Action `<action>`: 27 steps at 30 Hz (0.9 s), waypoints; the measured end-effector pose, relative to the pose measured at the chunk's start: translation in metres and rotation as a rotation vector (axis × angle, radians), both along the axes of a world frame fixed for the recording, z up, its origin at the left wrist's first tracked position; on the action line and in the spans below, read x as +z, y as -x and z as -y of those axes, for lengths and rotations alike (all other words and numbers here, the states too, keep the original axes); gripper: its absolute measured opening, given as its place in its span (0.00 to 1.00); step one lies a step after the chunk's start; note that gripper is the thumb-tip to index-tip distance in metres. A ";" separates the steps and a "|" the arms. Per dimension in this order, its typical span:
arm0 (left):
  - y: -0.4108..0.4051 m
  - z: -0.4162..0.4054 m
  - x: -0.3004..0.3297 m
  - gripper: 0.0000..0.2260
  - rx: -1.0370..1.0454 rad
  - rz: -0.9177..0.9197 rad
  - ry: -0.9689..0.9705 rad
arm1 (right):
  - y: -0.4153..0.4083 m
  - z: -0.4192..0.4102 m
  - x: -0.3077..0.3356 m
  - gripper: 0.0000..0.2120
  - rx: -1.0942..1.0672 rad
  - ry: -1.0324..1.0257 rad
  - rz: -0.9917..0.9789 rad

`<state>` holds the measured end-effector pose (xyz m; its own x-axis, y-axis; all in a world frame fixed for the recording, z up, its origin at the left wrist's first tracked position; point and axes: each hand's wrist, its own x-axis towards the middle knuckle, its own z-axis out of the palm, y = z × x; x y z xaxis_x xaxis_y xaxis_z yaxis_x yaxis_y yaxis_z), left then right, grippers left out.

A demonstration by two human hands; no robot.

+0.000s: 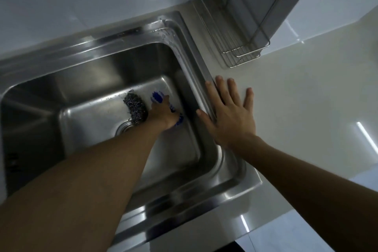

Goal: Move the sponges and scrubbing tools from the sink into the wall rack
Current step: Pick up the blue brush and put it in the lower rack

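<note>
Down in the sink basin [92, 80], near the right wall, lies a blue-and-white scrubbing tool [156, 96], prob. a brush or sponge w/ a handle; can't tell which, since the left hand [163, 115] covers its middle. That hand's grip is curled down over it, fingers closing round it, blue showing at both ends, so I'd judge the pick-up is under way but the thing isn't lifted yet. Touching the hand's left side sits a dark steel-wool scourer [136, 109], on the basin floor just above the drain [124, 128]. Whether the fingers also catch the scourer, can't tell.

Right hand [229, 112] lies flat, fingers spread apart, holding nothing. Palm is on the counter [306, 98], thumb over the sink's right rim. Looks like a brace: weight goes there while the other arm reaches deep into the basin.

Containers: sink holds those two items, plus a few water drops; no others visible, though the left arm hides part of the floor. The wire rack [235, 47] stands well apart, up-right by the wall, its basket showing nothing inside. So nothing's been moved over yet, by my reckoning.
</note>
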<state>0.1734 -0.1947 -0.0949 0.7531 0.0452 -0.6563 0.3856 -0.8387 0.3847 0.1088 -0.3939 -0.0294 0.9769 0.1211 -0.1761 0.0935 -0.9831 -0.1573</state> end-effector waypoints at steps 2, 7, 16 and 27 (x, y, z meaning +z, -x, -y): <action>-0.003 0.004 -0.017 0.34 0.030 -0.028 0.012 | 0.000 -0.001 -0.001 0.37 -0.005 0.002 0.009; -0.006 0.017 -0.046 0.37 0.098 -0.026 -0.073 | -0.001 -0.001 -0.002 0.38 -0.013 -0.006 0.004; 0.000 0.016 -0.038 0.29 0.254 0.137 -0.100 | 0.000 -0.002 0.000 0.37 -0.017 -0.012 0.011; -0.008 -0.005 0.062 0.14 0.155 0.652 0.086 | 0.002 0.003 0.011 0.37 -0.016 -0.137 -0.014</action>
